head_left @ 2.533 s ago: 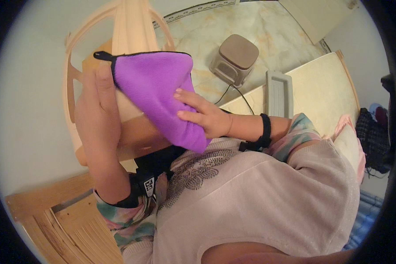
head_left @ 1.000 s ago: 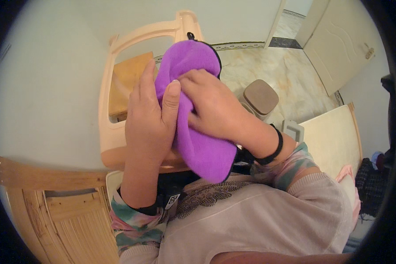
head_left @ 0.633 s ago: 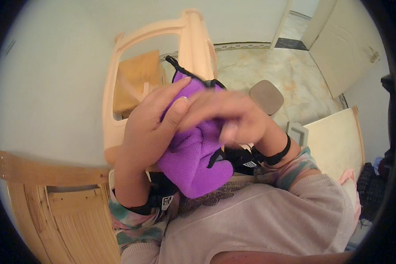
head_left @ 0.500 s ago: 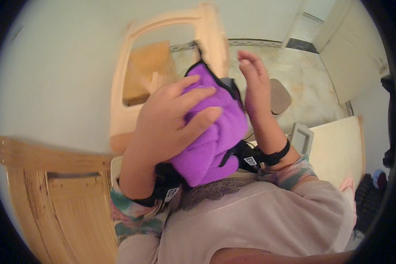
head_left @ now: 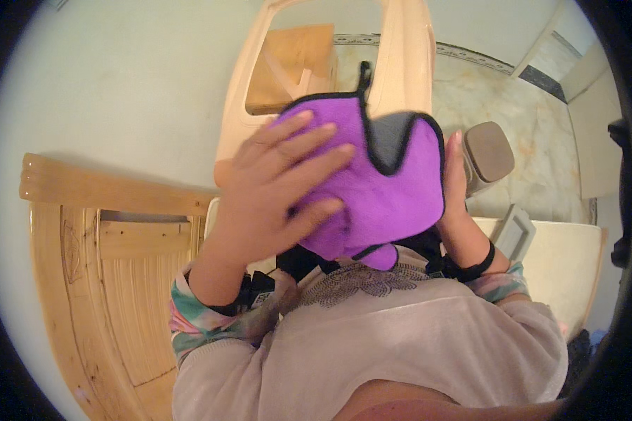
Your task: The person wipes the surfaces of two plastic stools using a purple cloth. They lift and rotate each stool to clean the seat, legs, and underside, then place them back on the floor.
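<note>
A purple cloth [head_left: 393,203] with black edging and a black hanging loop is spread in front of my chest. A notch in its upper edge shows a grey layer behind, and a small purple flap hangs at the bottom. My left hand [head_left: 281,175] lies over the left part, its fingers spread on the surface and its thumb next to a fold. My right hand [head_left: 456,182] is at the right edge, with a stretched finger pointing up; its other fingers are hidden behind the cloth. I wear a dark band on each wrist.
A pale frame-backed chair [head_left: 418,63] stands ahead, with an orange-brown box [head_left: 298,59] visible through its back. A lidded bin [head_left: 490,151] stands on the marbled floor. Carved wooden furniture [head_left: 119,189] is at left; a grey frame-like object [head_left: 516,231] lies on a pale surface [head_left: 562,259] at right.
The cloth has gone from bunched and tilted to spread wide, showing its notch. My right hand, apart from it before, is now at its right edge. The view has shifted left.
</note>
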Demonstrator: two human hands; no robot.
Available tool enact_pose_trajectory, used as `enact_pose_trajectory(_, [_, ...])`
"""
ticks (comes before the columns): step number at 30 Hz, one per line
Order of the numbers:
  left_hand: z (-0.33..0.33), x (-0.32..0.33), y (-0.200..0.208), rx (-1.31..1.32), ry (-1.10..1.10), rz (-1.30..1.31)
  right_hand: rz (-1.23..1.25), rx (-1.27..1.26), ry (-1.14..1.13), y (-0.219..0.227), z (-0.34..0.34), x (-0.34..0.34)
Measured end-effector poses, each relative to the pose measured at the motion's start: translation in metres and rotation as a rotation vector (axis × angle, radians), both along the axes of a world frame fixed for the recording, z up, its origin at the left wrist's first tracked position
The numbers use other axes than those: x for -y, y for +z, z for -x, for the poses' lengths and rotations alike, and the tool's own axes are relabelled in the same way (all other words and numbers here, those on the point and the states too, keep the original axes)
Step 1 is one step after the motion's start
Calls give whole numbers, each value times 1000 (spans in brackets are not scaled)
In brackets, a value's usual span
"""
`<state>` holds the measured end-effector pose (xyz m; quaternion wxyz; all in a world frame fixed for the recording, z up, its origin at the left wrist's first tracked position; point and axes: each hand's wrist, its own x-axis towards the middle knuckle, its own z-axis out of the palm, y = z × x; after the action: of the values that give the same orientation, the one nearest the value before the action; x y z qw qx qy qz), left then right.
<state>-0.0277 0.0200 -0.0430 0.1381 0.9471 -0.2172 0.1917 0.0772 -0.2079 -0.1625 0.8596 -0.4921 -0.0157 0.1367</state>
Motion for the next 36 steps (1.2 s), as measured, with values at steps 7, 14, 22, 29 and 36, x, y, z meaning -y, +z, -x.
enact_pose_trajectory(7, [10, -58, -58, 112, 356, 551, 201, 132, -68, -16, -5, 8])
enact_pose_trajectory(14, [-20, -81, -68, -345, 486, 1442, 306, 279, -75, -13, -5, 9])
enact_pose_trajectory(22, [-4, -85, -76, -454, 492, 1740, 347, 325, -100, -18, -10, 13])
enact_pose_trajectory(29, [5, 1, -58, 307, 512, 222, 337, 304, -114, -22, -8, 10])
enact_pose_trajectory(36, [-7, 88, -63, 333, 204, 43, 757, 894, 30, -50, -17, 30])
